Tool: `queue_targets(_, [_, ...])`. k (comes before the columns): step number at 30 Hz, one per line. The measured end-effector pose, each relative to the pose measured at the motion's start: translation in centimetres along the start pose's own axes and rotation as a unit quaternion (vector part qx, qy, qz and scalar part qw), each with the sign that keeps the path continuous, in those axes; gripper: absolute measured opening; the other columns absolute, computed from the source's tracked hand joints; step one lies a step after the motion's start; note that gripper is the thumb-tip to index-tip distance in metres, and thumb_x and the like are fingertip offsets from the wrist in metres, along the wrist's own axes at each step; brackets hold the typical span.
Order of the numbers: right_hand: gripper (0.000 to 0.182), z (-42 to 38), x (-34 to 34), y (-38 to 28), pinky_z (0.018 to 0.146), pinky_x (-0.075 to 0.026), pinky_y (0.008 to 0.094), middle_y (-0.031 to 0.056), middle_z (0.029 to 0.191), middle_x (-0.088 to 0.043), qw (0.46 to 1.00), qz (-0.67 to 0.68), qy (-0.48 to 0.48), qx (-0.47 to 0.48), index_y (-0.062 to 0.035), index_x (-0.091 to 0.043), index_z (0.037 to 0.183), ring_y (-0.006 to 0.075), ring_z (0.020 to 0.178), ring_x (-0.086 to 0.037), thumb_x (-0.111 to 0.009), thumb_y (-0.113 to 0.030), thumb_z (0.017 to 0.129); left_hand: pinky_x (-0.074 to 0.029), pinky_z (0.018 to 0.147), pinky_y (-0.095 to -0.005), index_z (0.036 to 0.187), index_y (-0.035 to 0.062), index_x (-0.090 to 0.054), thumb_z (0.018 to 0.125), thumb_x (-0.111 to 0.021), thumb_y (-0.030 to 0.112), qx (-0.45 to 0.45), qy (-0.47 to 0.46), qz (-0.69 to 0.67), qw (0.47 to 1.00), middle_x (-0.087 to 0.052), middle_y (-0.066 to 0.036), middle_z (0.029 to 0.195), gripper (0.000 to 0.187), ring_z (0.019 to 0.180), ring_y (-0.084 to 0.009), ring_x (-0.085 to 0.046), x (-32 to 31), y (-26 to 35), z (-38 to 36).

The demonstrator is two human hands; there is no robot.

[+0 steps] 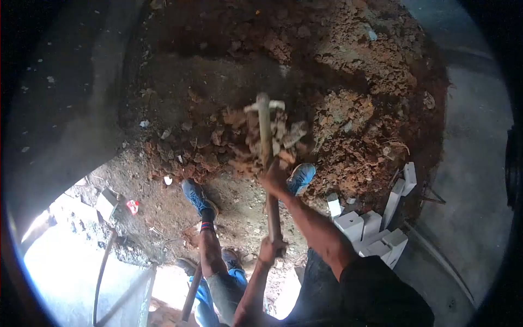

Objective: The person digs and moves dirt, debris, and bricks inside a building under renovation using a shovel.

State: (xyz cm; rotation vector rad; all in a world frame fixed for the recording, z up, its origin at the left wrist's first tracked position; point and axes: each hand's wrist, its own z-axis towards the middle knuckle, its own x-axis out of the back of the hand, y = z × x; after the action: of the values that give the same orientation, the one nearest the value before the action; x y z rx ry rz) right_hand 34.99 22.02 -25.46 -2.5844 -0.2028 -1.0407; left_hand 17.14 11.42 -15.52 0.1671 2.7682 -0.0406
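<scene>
A hoe (265,128) with a long wooden handle stretches away from me over the dirt, its head at the far end among loose clods and rubble (286,136). My right hand (274,179) is wrapped round the middle of the handle. Nearer my body, my left hand (271,250) grips the lower part of the same handle. The hoe's blade is mostly hidden by the handle and the blurred soil. My blue shoes (199,197) stand apart on the ground, either side of the handle.
Reddish soil (359,125) is heaped ahead and to the right. White blocks (373,231) are piled by my right leg, beside a grey floor (474,163). Behind me are another person's blue trousers (202,305) and a wooden pole (192,294). A grey block (107,204) lies left.
</scene>
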Motion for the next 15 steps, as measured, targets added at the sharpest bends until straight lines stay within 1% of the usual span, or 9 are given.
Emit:
queue_targets(2, [0.059,-4.8,-1.8,2.1,0.076,-0.047,0.0483,0.0313,0.089,-0.056,0.994,0.053,-0.091,-0.039,0.0059,-0.034,0.112,0.0447,0.085,-0.057,-0.063,-0.02,0.068,-0.038,0.037,-0.0241,0.069,0.0011,-0.057,0.067,-0.062,0.006,0.063,0.07,0.049,0.994,-0.054,-0.006,0.055,0.008,0.042,-0.0141,-0.051,1.0,-0.5,-4.1])
queue_targets(3, [0.058,-7.2,-1.7,2.6,0.072,-0.047,0.047,0.0289,0.087,-0.055,0.991,0.057,-0.105,-0.057,0.0042,-0.035,0.112,0.0447,0.082,-0.057,-0.064,-0.019,0.067,-0.041,0.037,-0.0256,0.074,0.001,-0.057,0.069,-0.062,0.007,0.003,0.026,0.123,0.992,-0.056,-0.007,0.058,0.009,0.042,-0.015,-0.052,2.6,-2.4,-5.1])
queue_targets(5, [0.051,-11.1,1.6,1.9,0.066,-0.048,0.0414,0.0214,0.084,-0.056,0.985,0.102,-0.122,-0.07,0.0022,-0.038,0.108,0.0387,0.076,-0.058,-0.064,-0.016,0.068,-0.043,0.037,-0.0287,0.082,0.0,-0.055,0.066,-0.065,-0.001,0.078,0.04,0.078,0.993,-0.057,-0.007,0.062,0.018,0.044,-0.0159,-0.054,4.1,-5.1,-7.2])
queue_targets(8, [0.041,-11.0,10.2,4.4,0.058,-0.048,0.0323,0.0119,0.08,-0.055,0.857,0.436,-0.238,-0.138,-0.0001,-0.042,0.101,0.0224,0.07,-0.059,-0.064,-0.01,0.068,-0.048,0.047,-0.0315,0.088,-0.001,-0.055,0.063,-0.07,0.006,0.006,0.074,0.279,0.957,-0.059,-0.011,0.066,0.03,0.052,-0.0179,-0.059,2.7,-8.6,-6.9])
queue_targets(10, [0.035,-8.3,7.1,8.1,0.049,-0.046,0.0297,0.0077,0.071,-0.054,0.842,0.496,-0.127,-0.168,-0.001,-0.044,0.097,0.0176,0.059,-0.057,-0.063,-0.006,0.067,-0.05,0.057,-0.0343,0.092,-0.0028,-0.054,0.061,-0.071,0.011,-0.087,0.07,0.373,0.921,-0.062,-0.016,0.071,0.038,0.063,-0.0249,-0.063,0.7,-10.1,-3.0])
queue_targets(11, [0.034,-5.8,8.0,7.4,0.043,-0.045,0.0297,0.0065,0.066,-0.053,0.917,0.374,-0.026,-0.137,-0.0014,-0.045,0.096,0.0173,0.053,-0.056,-0.062,-0.004,0.067,-0.05,0.062,-0.0355,0.095,-0.0035,-0.054,0.061,-0.071,0.014,-0.146,0.054,0.42,0.894,-0.063,-0.019,0.075,0.042,0.07,-0.0287,-0.064,-1.9,-8.5,-0.4])
queue_targets(12, [0.032,-2.6,10.7,6.6,0.037,-0.042,0.0304,0.0061,0.063,-0.053,0.935,0.339,0.03,-0.094,-0.0012,-0.045,0.093,0.018,0.044,-0.053,-0.06,-0.001,0.065,-0.049,0.07,-0.038,0.099,-0.0022,-0.055,0.063,-0.069,0.013,-0.079,0.04,0.407,0.909,-0.063,-0.021,0.083,0.042,0.084,-0.0335,-0.063,-6.2,-4.4,1.5])
queue_targets(14, [0.022,5.6,15.4,6.2,0.036,-0.043,0.031,0.0065,0.057,-0.052,0.933,0.351,0.069,-0.046,0.0007,-0.046,0.084,0.0181,0.041,-0.053,-0.059,-0.001,0.067,-0.049,0.069,-0.0403,0.094,-0.001,-0.055,0.063,-0.07,0.02,-0.252,0.009,0.366,0.896,-0.062,-0.023,0.085,0.04,0.082,-0.0346,-0.062,-10.2,-2.3,9.7])
queue_targets(15, [0.041,10.9,16.9,6.9,0.046,-0.049,0.0324,0.0122,0.07,-0.058,0.947,0.315,0.031,-0.06,0.0043,-0.047,0.105,0.0203,0.05,-0.059,-0.064,-0.013,0.071,-0.05,0.06,-0.0347,0.092,-0.0006,-0.059,0.069,-0.068,0.017,-0.291,0.025,0.466,0.835,-0.064,-0.013,0.071,0.03,0.064,-0.0216,-0.063,-12.9,0.4,14.3])
